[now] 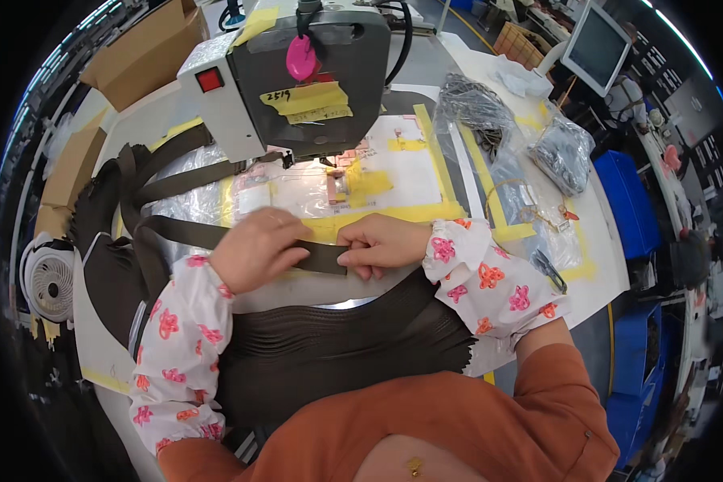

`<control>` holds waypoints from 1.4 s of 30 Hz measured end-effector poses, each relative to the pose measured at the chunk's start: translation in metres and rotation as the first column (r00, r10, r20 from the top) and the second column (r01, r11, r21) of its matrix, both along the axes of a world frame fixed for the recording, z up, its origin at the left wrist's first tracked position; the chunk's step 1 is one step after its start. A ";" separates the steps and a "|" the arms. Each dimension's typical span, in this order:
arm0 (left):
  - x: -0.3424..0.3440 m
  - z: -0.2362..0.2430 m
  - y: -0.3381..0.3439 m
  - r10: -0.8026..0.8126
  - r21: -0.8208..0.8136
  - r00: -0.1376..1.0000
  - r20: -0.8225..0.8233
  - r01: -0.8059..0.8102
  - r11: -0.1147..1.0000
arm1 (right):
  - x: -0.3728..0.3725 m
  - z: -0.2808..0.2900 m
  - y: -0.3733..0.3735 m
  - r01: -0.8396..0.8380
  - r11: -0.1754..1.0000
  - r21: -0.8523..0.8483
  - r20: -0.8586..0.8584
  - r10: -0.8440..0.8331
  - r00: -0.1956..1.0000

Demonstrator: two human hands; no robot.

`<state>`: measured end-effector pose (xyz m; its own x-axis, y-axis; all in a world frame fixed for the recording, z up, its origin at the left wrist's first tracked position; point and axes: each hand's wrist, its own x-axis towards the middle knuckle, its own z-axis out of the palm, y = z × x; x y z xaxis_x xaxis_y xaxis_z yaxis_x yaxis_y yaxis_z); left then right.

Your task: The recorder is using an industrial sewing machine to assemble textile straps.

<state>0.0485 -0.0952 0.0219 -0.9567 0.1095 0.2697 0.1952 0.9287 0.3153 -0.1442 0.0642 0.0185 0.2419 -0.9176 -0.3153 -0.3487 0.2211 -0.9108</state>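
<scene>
My left hand (265,247) is pinched on a dark brown strap (323,259), just in front of the sewing machine (313,88). Close by on its right, my right hand (381,243) grips the same strap near its end, thumb and fingers pressed together. From my hands the strap runs left into a heap of dark fabric with more straps (112,273) at the table's left side. Another dark, ribbed piece of fabric (321,337) lies between my forearms at the near edge. The machine's needle area (328,162) is lit, behind my hands, above a taped white sheet (410,173).
Clear bags of dark items (562,153) and a tan cord (530,209) lie on the right. A white fan (52,277) stands left, cardboard boxes (145,52) back left. Beyond the table are a monitor (596,48), blue bins (627,205) and a person in the background.
</scene>
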 end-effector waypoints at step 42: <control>-0.037 -0.023 0.004 0.416 0.677 0.909 0.025 -0.322 0.662 | -0.024 -0.017 -0.032 0.430 0.886 -0.176 -0.291 -0.464 0.837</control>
